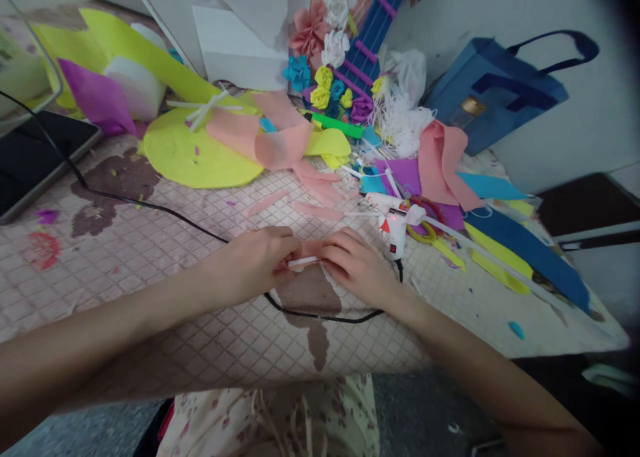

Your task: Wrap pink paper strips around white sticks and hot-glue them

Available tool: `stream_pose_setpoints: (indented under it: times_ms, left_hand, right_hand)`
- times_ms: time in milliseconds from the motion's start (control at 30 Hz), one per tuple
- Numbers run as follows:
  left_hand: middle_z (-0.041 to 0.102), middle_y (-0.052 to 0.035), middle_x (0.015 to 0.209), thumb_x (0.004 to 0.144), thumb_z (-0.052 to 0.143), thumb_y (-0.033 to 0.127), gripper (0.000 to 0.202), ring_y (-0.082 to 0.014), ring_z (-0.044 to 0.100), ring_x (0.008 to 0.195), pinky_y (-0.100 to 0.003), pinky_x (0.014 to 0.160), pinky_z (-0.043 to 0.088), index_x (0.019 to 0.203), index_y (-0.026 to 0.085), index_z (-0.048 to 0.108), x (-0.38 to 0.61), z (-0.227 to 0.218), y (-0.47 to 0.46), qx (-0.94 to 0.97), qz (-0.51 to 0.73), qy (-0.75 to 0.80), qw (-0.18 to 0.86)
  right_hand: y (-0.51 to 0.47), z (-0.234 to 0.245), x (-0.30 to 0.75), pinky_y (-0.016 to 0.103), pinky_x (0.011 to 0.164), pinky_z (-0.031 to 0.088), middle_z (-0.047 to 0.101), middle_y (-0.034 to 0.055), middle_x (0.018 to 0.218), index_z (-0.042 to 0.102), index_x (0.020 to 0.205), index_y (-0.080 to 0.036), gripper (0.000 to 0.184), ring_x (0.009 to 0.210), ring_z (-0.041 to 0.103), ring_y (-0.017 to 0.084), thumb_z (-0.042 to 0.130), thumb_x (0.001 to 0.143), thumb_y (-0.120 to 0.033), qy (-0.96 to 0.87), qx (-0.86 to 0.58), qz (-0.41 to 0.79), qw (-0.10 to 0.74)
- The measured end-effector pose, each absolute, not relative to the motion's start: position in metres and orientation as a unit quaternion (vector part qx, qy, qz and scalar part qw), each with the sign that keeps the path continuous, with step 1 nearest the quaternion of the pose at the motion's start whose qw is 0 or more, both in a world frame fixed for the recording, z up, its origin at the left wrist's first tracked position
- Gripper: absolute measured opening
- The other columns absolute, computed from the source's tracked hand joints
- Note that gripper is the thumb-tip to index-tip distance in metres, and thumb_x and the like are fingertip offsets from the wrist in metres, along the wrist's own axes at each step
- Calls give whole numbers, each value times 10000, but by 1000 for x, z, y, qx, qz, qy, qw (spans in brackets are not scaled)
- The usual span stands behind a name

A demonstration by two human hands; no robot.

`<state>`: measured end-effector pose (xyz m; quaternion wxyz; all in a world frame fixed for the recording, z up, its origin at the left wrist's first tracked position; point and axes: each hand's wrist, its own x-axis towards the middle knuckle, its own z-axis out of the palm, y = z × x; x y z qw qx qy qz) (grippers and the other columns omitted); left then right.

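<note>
A short white stick (303,262), perhaps rolled paper, spans the gap between my two hands above the table, with a pink paper strip (311,248) just behind it. My left hand (265,260) pinches the stick's left end. At the other end, the fingers of my right hand (353,264) are closed around the stick and the strip. My fingertips partly hide both pieces. More pink strips (320,210) lie on the cloth beyond my hands. To the right of my right hand stands a white hot glue gun (397,230) with a red light showing.
A black cord (175,214) crosses the patterned tablecloth (210,330) and passes under my hands. Yellow paper (200,150) and pink crepe paper (283,144) lie farther back. Scissors (423,232), paper flowers (310,27), a blue bag (495,97) and a dark tablet (45,157) surround the workspace.
</note>
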<state>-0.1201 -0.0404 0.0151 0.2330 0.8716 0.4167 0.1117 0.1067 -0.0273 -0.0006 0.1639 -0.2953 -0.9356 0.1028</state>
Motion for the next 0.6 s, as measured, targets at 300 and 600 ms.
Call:
stream_pose_setpoints:
  times_ms: [300,600]
  left_hand:
    - [605,-56,857,854,471,151,144,-165,572,781,-265,662,418,855,157,616,-121,16,-41,869,114,425,224]
    - [610,-43,852,834,535,213,99,-170,559,796,-279,699,423,882,167,609,-131,26,-32,858,181,438,199]
  right_hand:
    - [-26,2,107,380,832,450,571,85,951,632,948,-180,184,951,477,221,461,897,-136,-937,-299,113,140]
    - [-25,3,107,386,830,455,569,87,954,628,971,-182,196,938,477,219,440,917,-167,-942,-291,106,132]
